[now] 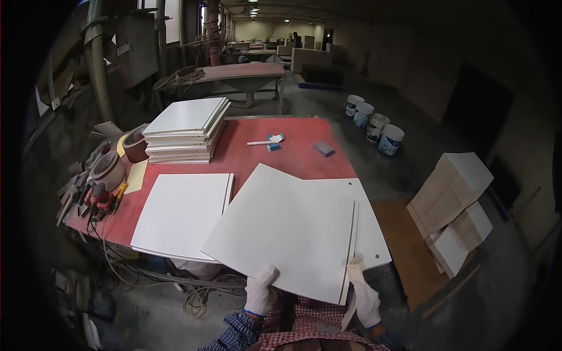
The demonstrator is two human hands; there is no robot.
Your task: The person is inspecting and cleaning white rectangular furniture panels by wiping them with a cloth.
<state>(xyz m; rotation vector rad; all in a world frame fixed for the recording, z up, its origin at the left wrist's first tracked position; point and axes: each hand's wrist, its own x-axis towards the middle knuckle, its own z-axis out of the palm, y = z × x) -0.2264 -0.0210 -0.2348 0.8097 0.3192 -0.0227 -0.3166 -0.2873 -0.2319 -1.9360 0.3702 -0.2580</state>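
A large white panel [281, 228] with a groove along its right side is held tilted at the red table's front edge. My left hand [261, 291], in a white knit glove, is closed on its near edge, thumb on top. My right hand [364, 295], gloved too, is closed at the panel's right edge, beside the groove. A pale strip hangs under that hand; I cannot make out what it is. Beneath the held panel lies another white panel [366, 234] with small round holes at its right corners. To the left, more white panels [181, 213] lie flat.
A tall stack of white panels [184, 131] stands at the table's [293, 161] far left. A grey-blue block [323, 150] lies far right. Power tools [100, 199] and tape rolls crowd the left end. Several buckets [390, 140] and cardboard boxes [451, 187] stand right; cables hang below.
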